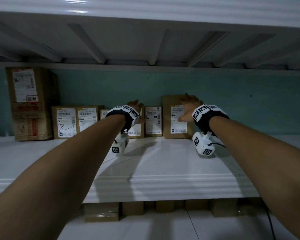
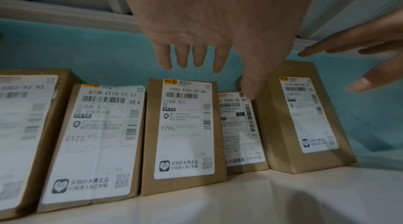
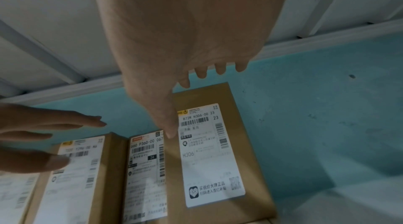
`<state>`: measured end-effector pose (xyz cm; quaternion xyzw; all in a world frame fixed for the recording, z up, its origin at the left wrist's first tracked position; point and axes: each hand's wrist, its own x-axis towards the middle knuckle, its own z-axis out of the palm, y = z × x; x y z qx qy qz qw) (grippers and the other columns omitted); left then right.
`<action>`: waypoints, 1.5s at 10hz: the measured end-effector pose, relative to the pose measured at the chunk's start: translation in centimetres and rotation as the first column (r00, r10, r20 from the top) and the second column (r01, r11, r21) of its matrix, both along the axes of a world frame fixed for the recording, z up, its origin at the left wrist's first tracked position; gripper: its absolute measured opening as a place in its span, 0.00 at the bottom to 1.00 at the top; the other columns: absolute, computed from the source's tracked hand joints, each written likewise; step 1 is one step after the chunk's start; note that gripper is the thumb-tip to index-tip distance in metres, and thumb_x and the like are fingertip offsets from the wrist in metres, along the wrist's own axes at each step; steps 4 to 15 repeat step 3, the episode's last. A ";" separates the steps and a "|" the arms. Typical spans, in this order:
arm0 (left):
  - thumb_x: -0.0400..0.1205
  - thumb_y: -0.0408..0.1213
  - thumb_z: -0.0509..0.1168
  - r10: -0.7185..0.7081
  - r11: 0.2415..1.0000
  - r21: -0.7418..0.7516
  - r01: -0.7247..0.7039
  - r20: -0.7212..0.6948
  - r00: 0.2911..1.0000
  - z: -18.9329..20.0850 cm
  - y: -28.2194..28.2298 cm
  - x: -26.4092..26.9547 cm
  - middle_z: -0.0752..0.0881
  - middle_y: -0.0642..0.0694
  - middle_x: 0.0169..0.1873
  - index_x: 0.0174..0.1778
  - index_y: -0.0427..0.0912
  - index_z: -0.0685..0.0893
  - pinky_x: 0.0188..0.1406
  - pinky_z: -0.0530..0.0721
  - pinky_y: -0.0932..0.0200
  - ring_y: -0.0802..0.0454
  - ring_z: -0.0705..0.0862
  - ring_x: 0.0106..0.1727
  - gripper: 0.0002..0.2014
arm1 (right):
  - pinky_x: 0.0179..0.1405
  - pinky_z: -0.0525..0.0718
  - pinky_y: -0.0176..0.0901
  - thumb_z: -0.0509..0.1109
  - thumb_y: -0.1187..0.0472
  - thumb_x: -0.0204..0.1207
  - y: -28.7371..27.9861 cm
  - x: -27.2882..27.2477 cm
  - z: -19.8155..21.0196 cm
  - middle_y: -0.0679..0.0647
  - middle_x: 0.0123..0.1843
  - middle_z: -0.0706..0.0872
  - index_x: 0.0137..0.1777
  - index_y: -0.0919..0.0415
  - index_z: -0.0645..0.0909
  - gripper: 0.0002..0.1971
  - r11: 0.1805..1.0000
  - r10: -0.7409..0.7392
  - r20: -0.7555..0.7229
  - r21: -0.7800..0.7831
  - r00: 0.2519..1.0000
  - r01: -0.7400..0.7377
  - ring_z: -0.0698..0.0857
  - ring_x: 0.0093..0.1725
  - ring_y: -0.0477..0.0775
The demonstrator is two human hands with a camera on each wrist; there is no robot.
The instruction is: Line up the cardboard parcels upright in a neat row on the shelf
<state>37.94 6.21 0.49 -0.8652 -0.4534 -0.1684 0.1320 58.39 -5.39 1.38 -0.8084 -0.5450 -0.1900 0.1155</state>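
The white shelf carried the cardboard parcels upright in a row against the teal back wall, from a tall box at the left end to the H306 parcel at the right end. The left hand hovered over the middle parcels with fingers released and straight, grasping nothing. The right hand hovered beside the H306 parcel, fingers likewise released.

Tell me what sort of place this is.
Probably a parcel depot or stockroom: cardboard parcels with printed barcode shipping labels stand in a row on a white metal shelf, with more boxes stored beneath.
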 end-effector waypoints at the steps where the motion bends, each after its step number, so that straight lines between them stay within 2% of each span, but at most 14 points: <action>1: 0.79 0.52 0.68 0.008 1.000 0.001 -0.008 0.016 1.000 0.1 -0.8 -0.3 0.44 0.45 0.84 0.83 0.51 0.56 0.81 0.57 0.40 0.39 0.49 0.84 0.39 | 0.81 0.57 0.61 0.73 0.44 0.71 -0.1 -0.3 0.0 0.58 0.86 0.49 0.84 0.53 0.53 0.46 1.000 0.030 0.031 0.005 0.999 -0.030 0.51 0.84 0.65; 2: 0.80 0.50 0.67 0.006 1.000 -0.012 -0.005 0.046 0.999 -0.2 -2.9 -0.9 0.47 0.43 0.84 0.82 0.51 0.60 0.79 0.59 0.38 0.36 0.51 0.83 0.36 | 0.81 0.59 0.62 0.74 0.43 0.70 -1.5 -1.3 -0.4 0.59 0.86 0.53 0.83 0.52 0.55 0.45 0.999 0.043 -0.011 0.016 0.999 -0.043 0.52 0.84 0.66; 3: 0.80 0.51 0.66 0.017 1.000 0.011 -0.018 0.049 0.999 -0.3 -3.9 -1.9 0.56 0.40 0.81 0.80 0.51 0.62 0.77 0.64 0.37 0.35 0.58 0.81 0.34 | 0.81 0.57 0.62 0.72 0.46 0.72 -2.4 -2.5 -0.5 0.59 0.86 0.50 0.84 0.50 0.52 0.45 0.999 0.045 -0.088 0.024 0.995 -0.043 0.48 0.84 0.66; 15: 0.80 0.51 0.66 0.017 1.000 0.011 -0.018 0.049 0.999 -0.3 -3.9 -1.9 0.56 0.40 0.81 0.80 0.51 0.62 0.77 0.64 0.37 0.35 0.58 0.81 0.34 | 0.81 0.57 0.62 0.72 0.46 0.72 -2.4 -2.5 -0.5 0.59 0.86 0.50 0.84 0.50 0.52 0.45 0.999 0.045 -0.088 0.024 0.995 -0.043 0.48 0.84 0.66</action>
